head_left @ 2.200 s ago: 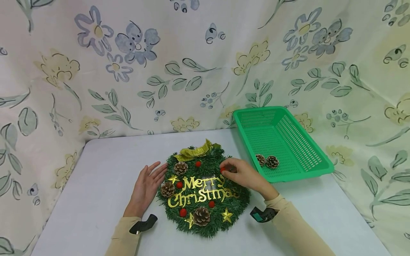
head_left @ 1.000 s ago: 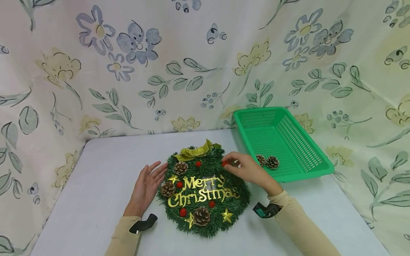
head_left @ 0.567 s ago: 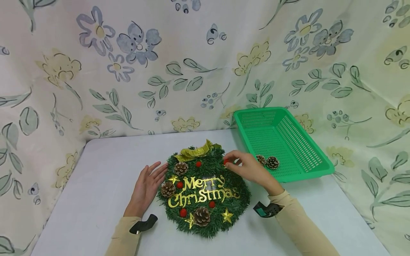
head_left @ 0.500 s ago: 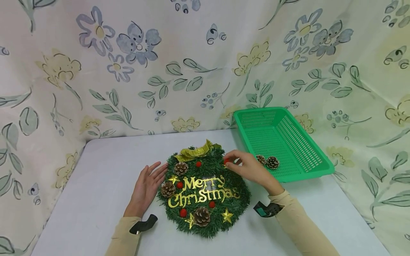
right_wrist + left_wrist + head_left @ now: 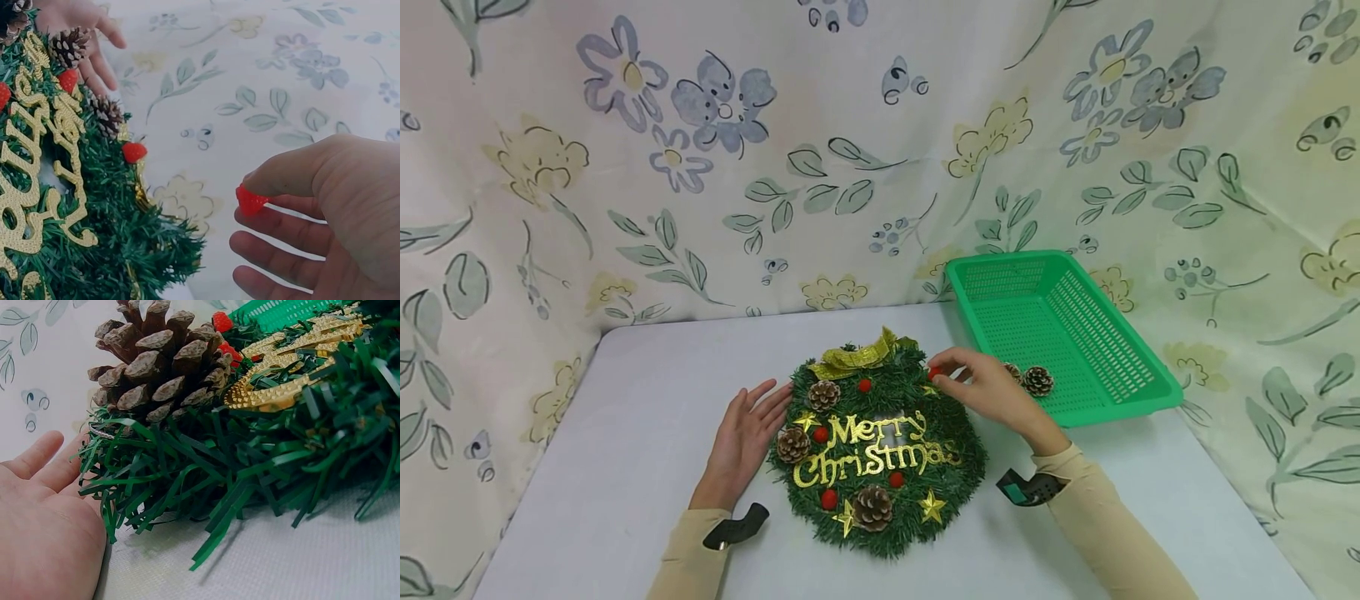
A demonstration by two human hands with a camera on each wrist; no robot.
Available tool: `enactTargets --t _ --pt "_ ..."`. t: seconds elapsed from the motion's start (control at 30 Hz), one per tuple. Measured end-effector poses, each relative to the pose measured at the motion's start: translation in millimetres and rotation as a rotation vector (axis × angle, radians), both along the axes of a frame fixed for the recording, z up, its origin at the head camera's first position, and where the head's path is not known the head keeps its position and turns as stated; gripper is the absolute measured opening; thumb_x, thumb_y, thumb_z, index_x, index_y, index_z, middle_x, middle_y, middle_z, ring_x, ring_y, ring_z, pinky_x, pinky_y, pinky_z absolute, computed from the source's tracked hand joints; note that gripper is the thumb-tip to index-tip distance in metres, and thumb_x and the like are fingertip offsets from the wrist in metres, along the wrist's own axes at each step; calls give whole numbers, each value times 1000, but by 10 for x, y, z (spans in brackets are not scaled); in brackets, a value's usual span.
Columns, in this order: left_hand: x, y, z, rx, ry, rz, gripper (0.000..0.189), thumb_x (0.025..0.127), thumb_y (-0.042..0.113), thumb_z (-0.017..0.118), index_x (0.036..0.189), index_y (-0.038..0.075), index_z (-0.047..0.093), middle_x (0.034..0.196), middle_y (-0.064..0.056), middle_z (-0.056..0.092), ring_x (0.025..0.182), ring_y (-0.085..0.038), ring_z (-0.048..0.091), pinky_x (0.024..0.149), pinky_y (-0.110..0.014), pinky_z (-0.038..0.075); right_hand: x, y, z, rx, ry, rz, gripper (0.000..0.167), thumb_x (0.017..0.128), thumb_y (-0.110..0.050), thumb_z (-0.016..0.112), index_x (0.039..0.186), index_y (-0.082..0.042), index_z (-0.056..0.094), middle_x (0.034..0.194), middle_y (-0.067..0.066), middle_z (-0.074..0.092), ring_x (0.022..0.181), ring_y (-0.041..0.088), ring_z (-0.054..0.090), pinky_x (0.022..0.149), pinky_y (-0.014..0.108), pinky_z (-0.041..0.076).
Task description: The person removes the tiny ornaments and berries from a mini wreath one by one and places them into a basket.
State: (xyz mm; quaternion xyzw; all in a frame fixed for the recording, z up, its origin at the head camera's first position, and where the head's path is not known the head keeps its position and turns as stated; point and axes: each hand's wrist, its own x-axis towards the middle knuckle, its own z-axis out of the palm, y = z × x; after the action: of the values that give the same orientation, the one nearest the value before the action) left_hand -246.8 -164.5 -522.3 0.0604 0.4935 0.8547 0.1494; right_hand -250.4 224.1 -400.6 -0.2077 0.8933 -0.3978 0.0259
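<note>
A green Christmas wreath lies on the table, with gold "Merry Christmas" lettering, pine cones, gold stars and small red berries on it. Between thumb and forefinger my right hand pinches a red berry, held off the wreath's upper right side; the other fingers are loosely extended. My left hand rests at the wreath's left edge, palm facing it and fingers straight. In the left wrist view a pine cone rises close to that hand. Part of a gold star shows below the right fingertips.
A green plastic basket stands at the right back, with two pine cones in its near corner; my right hand partly covers one. A gold ribbon bow tops the wreath. Floral cloth hangs behind the white table.
My right hand has lifted the red berry up and to the right, away from the wreath's upper right part, baring some of a gold star. The left hand has stayed in place.
</note>
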Motion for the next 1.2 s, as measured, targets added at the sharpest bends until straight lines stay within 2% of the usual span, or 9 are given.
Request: enactTargets --t 0.23,0.5,0.77,0.9,1.03,1.2 --pt "-3 -2 -3 1 1 0 73 110 53 21 164 5 6 169 -22 13 153 -16 33 115 -20 42 -11 34 23 -10 -2 -19 20 101 -22 65 120 -18 70 112 0 72 104 17 65 88 39 55" --pt "-2 0 2 2 4 -2 72 111 52 20 164 5 6 169 -23 13 152 -15 36 115 -21 41 -25 70 23 -21 -2 -32 21 101 -22 66 121 -17 69 113 0 72 104 18 66 89 42 55" --pt "-5 -3 -1 4 -3 -3 73 110 53 21 164 6 6 170 -22 12 158 -27 18 114 -20 41 -49 94 48 -36 3 -36 21 101 -22 65 121 -15 69 114 3 72 105 20 66 89 43 55" --pt "-4 -7 -2 -1 -5 -4 73 110 53 22 164 6 6 170 -20 16 157 -24 23 114 -20 41 -59 107 74 -33 -8 -48 20 101 -21 65 120 -17 69 115 3 72 106 19 66 89 43 55" --pt "-3 -14 -4 -4 -2 -7 74 110 53 22 164 5 4 169 -17 20 153 -16 33 115 -20 41 -75 122 98 -27 -15 -56 18 102 -21 64 119 -19 69 115 1 71 106 18 65 90 44 55" --pt "-6 -13 -5 8 -8 -1 72 110 52 23 164 6 6 170 -19 16 150 -12 38 116 -20 40 -103 139 124 -26 -11 -58 18 101 -20 64 119 -18 69 116 3 71 106 19 65 90 43 55"
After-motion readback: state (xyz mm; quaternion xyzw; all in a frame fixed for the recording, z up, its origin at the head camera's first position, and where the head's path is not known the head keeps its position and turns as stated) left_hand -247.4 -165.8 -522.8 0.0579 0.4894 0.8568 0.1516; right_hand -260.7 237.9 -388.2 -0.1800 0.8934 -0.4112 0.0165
